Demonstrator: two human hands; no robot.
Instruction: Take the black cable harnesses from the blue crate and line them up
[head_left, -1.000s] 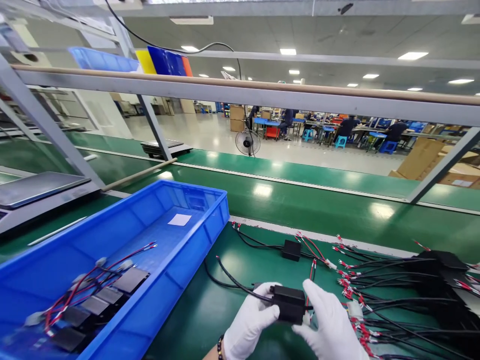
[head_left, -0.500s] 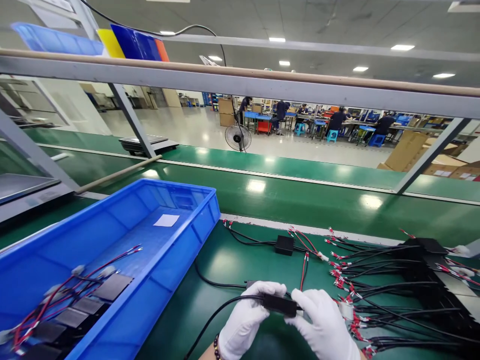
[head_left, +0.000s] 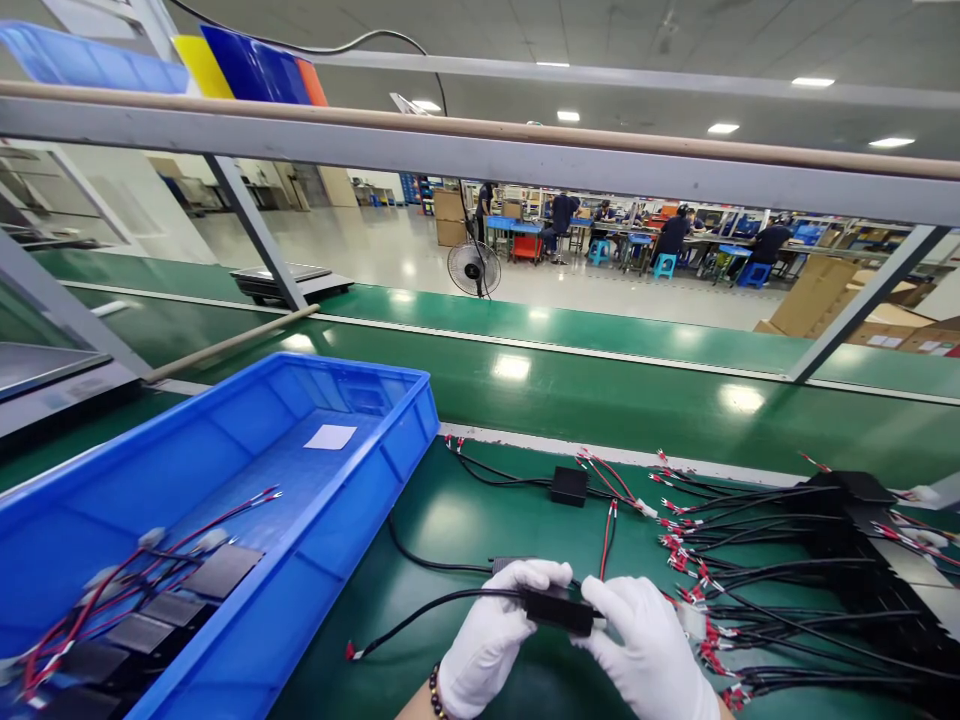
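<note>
Between my two white-gloved hands is a small black box with cables (head_left: 559, 612), raised a little over the green bench. My left hand (head_left: 491, 630) is closed on its left end, where a black cable runs out to a red-tipped terminal (head_left: 351, 651). At the other end, the fingers of my right hand (head_left: 649, 640) pinch the box near its right-hand leads. Partly hidden behind my left hand lies another dark piece (head_left: 514, 565) with a cable. A similar black box (head_left: 570, 486) rests further back, its red and black leads spread out.
A blue bin (head_left: 360, 480) at left holds several black boxes (head_left: 225, 570) with wires and a white paper slip (head_left: 330, 437). Many boxes with red-tipped cables (head_left: 795, 580) are lined up at right. A metal frame rail (head_left: 480, 140) crosses above the bench.
The held cable's red-tipped end now shows on the bench at lower left. The box has tilted slightly in my hands, and the view has shifted a little.
</note>
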